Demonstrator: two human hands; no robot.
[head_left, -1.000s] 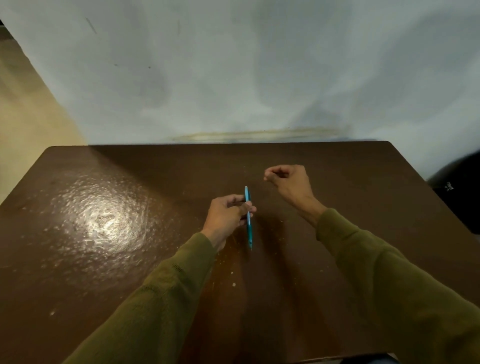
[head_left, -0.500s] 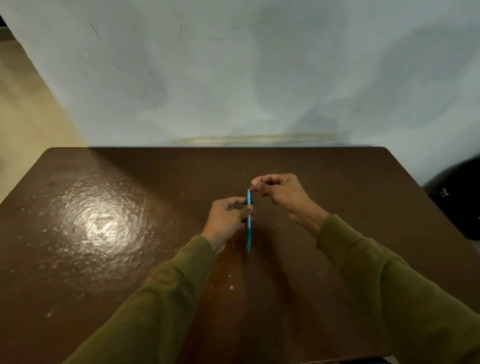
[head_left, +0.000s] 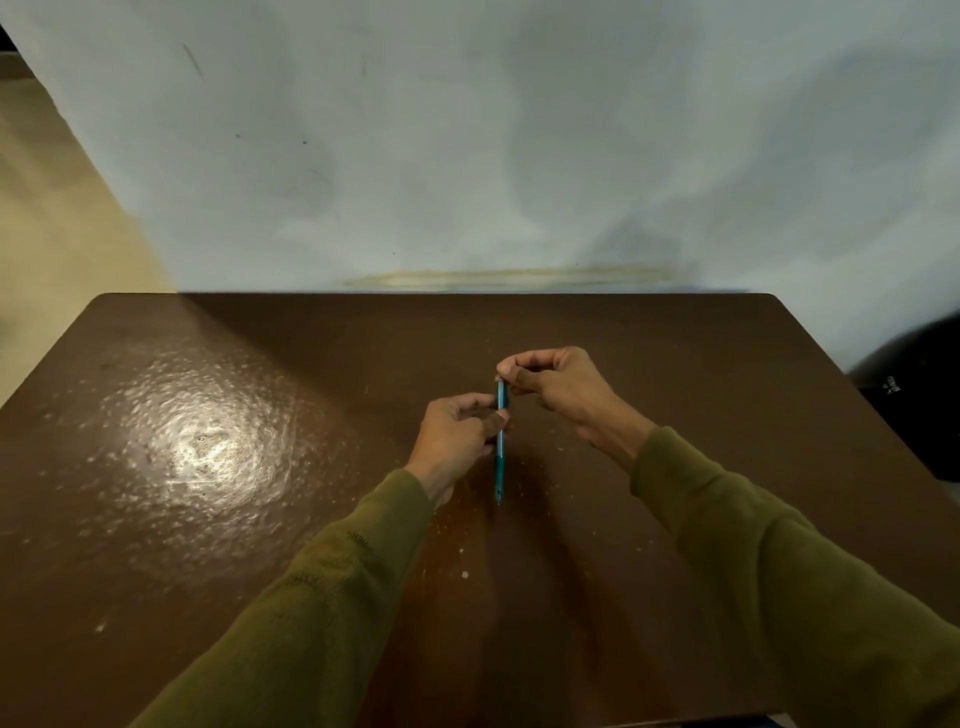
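A thin blue pen (head_left: 500, 462) stands nearly upright above the middle of the brown table (head_left: 208, 519), its tip pointing down toward me. My left hand (head_left: 457, 436) pinches the pen around its middle with thumb and fingers. My right hand (head_left: 556, 384) is just right of it, fingers curled, with thumb and fingertips pinching the pen's top end. Whether a cap or small part sits between those fingertips is hidden. Both arms wear olive-green sleeves.
The table's far edge runs along a pale grey wall (head_left: 519, 156). A dark object (head_left: 914, 395) stands off the table's right edge. A beige floor (head_left: 47, 234) shows at the left. A bright glare patch lies on the table's left half.
My right hand has moved left from open air to the pen's top end and now pinches it. My left hand has kept hold of the pen in nearly the same place.
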